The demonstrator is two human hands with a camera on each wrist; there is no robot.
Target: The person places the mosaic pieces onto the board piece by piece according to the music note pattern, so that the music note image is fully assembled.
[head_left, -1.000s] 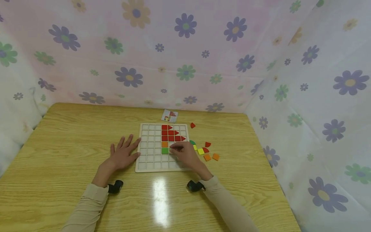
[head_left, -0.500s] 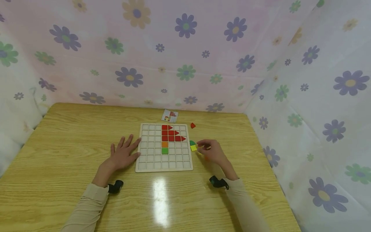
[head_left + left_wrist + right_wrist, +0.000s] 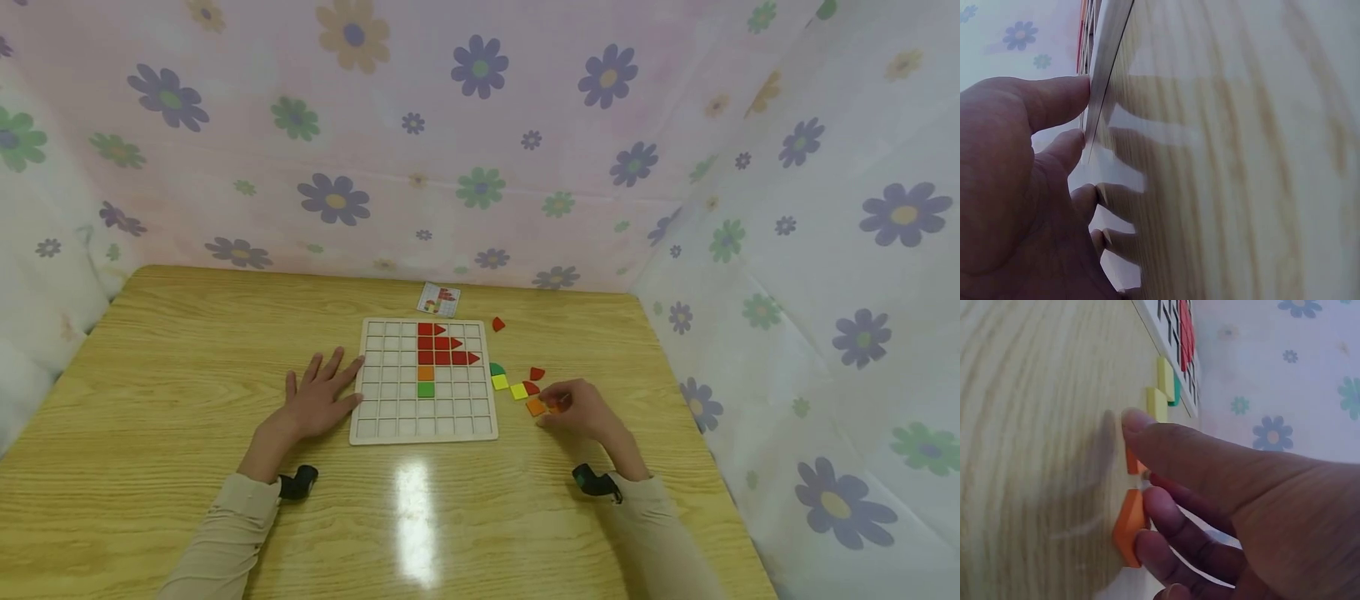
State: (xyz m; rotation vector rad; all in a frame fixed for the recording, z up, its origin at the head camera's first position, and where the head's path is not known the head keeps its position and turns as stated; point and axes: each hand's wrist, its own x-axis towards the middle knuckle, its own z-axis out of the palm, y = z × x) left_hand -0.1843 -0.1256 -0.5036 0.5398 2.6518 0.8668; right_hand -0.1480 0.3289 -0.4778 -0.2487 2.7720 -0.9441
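A wooden grid board (image 3: 401, 442) lies on the table, with red squares and triangles (image 3: 442, 343), an orange square (image 3: 426, 373) and a green square (image 3: 426, 390) in its cells. My left hand (image 3: 318, 404) lies with fingers spread at the board's left edge; in the left wrist view its thumb (image 3: 1063, 100) touches the board's side (image 3: 1100, 81). My right hand (image 3: 585, 412) bends over two orange tiles (image 3: 535, 407) right of the board, thumb and fingers apart. In the right wrist view, fingertips (image 3: 1160, 506) are close to the nearer orange tile (image 3: 1129, 528).
Yellow tiles (image 3: 519, 392), a green rounded piece (image 3: 498, 369) and red quarter-rounds (image 3: 537, 374) lie by the board's right edge. Another red piece (image 3: 498, 323) is near its upper right corner. A pattern card (image 3: 438, 300) lies behind the board, before the floral cloth (image 3: 480, 192).
My right hand has moved from the board's middle to the right, past the yellow tiles, to the orange tiles. The left hand has stayed in place.
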